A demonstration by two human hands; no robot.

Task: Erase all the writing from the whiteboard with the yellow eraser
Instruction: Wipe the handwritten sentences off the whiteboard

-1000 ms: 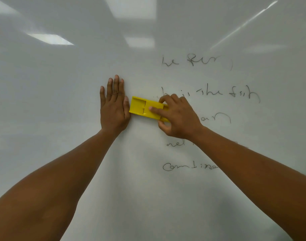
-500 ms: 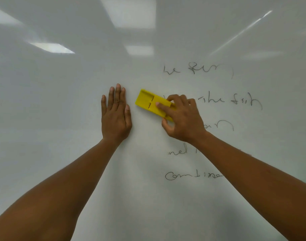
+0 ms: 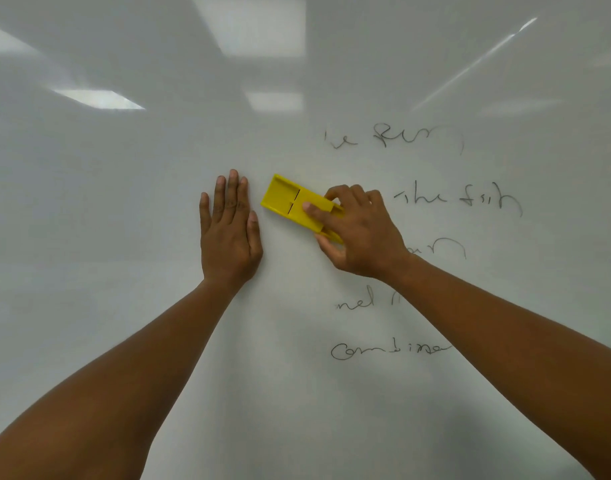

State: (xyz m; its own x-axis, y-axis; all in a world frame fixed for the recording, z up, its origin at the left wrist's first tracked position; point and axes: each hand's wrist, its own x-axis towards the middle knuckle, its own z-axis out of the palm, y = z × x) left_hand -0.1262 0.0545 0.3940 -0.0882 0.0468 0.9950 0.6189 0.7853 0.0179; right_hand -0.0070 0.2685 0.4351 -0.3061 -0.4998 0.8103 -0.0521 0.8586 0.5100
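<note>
Left hand [image 3: 229, 233] flat on whiteboard [image 3: 124, 202], fingers straight | right hand [image 3: 361, 233] grips tilted yellow eraser [image 3: 290, 202]

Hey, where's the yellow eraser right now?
In the head view, the yellow eraser lies tilted against the whiteboard near mid-frame, gripped by the right hand, just right of the flat left hand.
</note>
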